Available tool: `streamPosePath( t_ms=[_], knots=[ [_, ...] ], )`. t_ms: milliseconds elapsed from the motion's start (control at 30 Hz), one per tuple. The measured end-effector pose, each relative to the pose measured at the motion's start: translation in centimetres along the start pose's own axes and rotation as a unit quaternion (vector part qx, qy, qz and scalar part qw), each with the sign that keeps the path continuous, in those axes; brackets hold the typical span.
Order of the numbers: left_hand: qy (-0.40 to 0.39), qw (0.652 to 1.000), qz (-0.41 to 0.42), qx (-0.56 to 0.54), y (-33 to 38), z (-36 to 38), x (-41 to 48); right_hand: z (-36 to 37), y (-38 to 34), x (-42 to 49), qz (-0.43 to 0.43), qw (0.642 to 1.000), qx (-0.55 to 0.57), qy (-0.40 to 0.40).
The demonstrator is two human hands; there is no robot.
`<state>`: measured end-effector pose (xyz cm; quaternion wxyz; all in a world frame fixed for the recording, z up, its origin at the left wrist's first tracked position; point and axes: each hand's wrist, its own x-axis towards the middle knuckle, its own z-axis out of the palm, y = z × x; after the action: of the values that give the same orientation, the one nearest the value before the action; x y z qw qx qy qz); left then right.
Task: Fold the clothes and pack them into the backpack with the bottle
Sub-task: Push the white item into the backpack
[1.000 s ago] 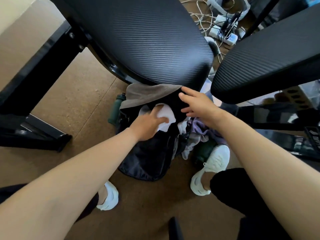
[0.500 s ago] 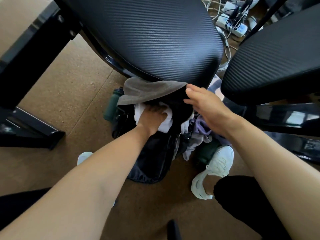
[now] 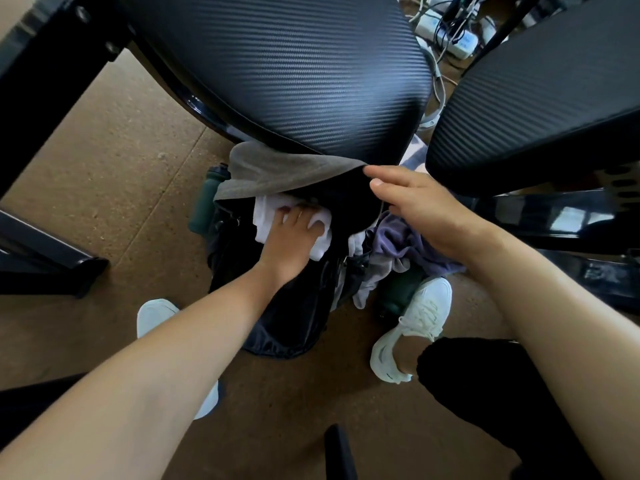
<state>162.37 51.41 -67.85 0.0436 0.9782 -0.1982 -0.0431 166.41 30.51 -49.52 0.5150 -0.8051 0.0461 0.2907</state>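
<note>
One black fabric backpack (image 3: pixel 298 317) stands open on the brown cork floor (image 3: pixel 114 174), below a ribbed black chair seat (image 3: pixel 294 67); the left hand (image 3: pixel 291 244) presses a crumpled white cloth (image 3: pixel 268 214) down into its mouth, grip curled onto the cloth; the right hand (image 3: pixel 426 209) rests on the bag's dark upper edge, grip spread flat, pinching nothing; a grey cloth (image 3: pixel 277 171) drapes over the top; a dark green bottle (image 3: pixel 205 202) sits in the left side pocket; lilac clothes (image 3: pixel 398 244) lie heaped just right, beside a white sneaker (image 3: pixel 415 327).
</note>
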Motion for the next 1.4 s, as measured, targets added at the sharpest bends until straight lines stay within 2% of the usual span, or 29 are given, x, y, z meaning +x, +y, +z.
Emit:
streamPosePath(
  t_ms=[100, 200, 367, 433, 567, 667, 767, 933, 1000, 1067, 1233, 1333, 1400],
  knots=[
    [0.058, 0.992, -0.030, -0.110, 3.1, 0.3, -2.6, -0.7, 0.4, -0.5, -0.004, 0.999, -0.019, 0.029],
    [0.039, 0.978, -0.031, -0.201, 6.7, 0.5, -3.4, -2.3, 1.2, -0.9, -0.002, 0.995, -0.022, 0.098],
    [-0.134, 0.951, -0.038, -0.276, 10.7, 2.2, -0.5, -4.5, 4.6, -3.3, 0.023, 0.985, -0.084, 0.149],
    [-0.191, 0.936, -0.058, -0.290, 11.8, 3.1, 1.4, -5.5, 5.7, -4.2, 0.033, 0.977, -0.091, 0.192],
    [-0.269, 0.894, -0.101, -0.344, 12.7, 4.9, 4.9, -7.8, 6.3, -5.5, 0.007, 0.943, 0.020, 0.331],
    [-0.339, 0.860, -0.159, -0.345, 12.9, 5.3, 6.9, -8.3, 5.7, -5.6, -0.065, 0.939, 0.133, 0.311],
    [-0.358, 0.830, -0.178, -0.389, 13.3, 5.7, 7.7, -8.2, 5.4, -5.2, -0.094, 0.929, 0.174, 0.314],
    [-0.221, 0.794, -0.217, -0.523, 13.4, 5.8, 6.7, -8.0, 5.4, -5.3, -0.083, 0.925, 0.199, 0.314],
    [-0.229, 0.792, -0.208, -0.527, 13.2, 5.5, 6.3, -7.6, 5.4, -5.3, -0.077, 0.923, 0.204, 0.318],
    [-0.254, 0.806, -0.202, -0.495, 13.2, 5.7, 6.4, -7.4, 5.3, -5.3, -0.069, 0.922, 0.211, 0.318],
    [-0.354, 0.810, -0.228, -0.407, 14.3, 5.4, 7.6, -7.7, 5.3, -5.3, -0.071, 0.925, 0.220, 0.303],
    [-0.334, 0.818, -0.233, -0.405, 14.4, 5.2, 7.9, -7.8, 5.4, -5.2, -0.072, 0.924, 0.219, 0.304],
    [-0.300, 0.807, -0.246, -0.445, 14.3, 5.4, 7.7, -7.8, 5.4, -5.2, -0.072, 0.925, 0.217, 0.304]
  ],
)
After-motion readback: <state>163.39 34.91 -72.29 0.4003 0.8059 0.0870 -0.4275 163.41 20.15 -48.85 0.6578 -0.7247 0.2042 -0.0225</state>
